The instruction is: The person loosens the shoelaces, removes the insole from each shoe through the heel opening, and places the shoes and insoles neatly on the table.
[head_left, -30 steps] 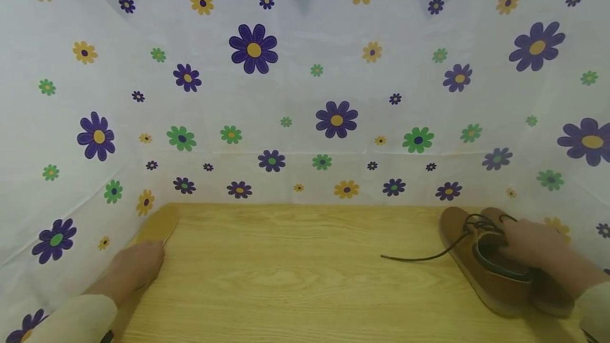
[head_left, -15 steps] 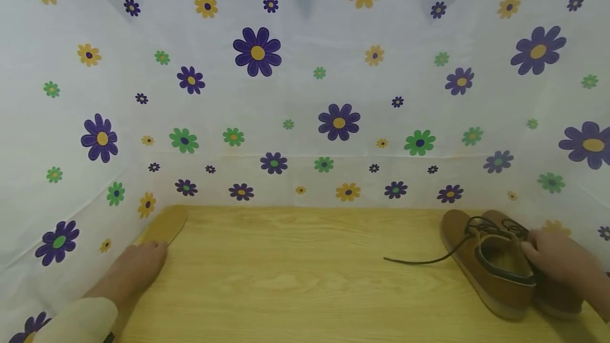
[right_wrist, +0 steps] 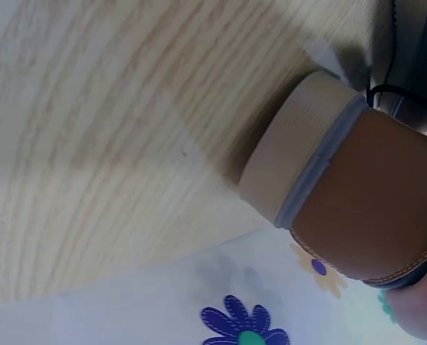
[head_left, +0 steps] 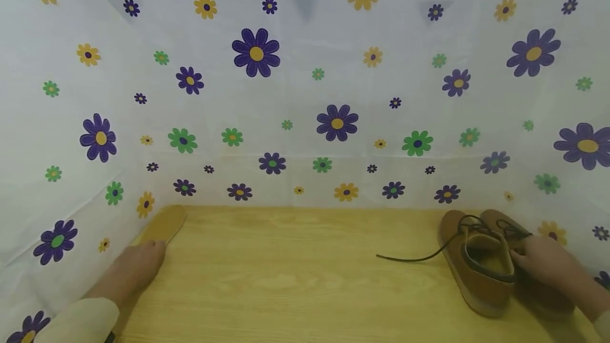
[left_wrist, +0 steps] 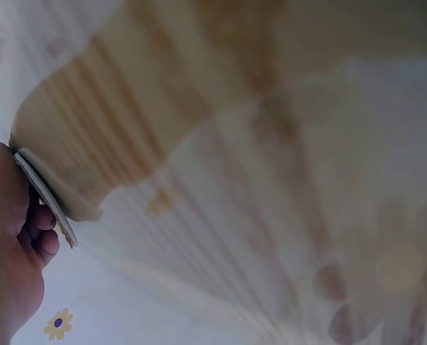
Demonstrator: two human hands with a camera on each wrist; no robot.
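My left hand (head_left: 135, 271) grips a flat tan insole (head_left: 166, 222) at the left side of the wooden board. In the left wrist view its fingers curl round the insole's pale edge (left_wrist: 47, 198). On the right stands a pair of brown lace-up shoes, toes pointing away from me. My right hand (head_left: 550, 263) holds the right-hand shoe (head_left: 543, 295) at its opening, which the hand covers. The left-hand shoe (head_left: 486, 285) stands beside it, its opening in sight. The right wrist view shows a brown heel (right_wrist: 372, 194) with a beige sole, close to the hand (right_wrist: 422, 309).
One dark lace (head_left: 407, 259) trails left from the left-hand shoe across the wood-grain board (head_left: 286, 279). White cloth (head_left: 295, 89) printed with purple, green and yellow flowers rises behind and along both sides.
My right hand shifted from between the shoes onto the right-hand one. The left-hand shoe's heel has swung slightly left. My left hand keeps its grip on the insole, nearly still.
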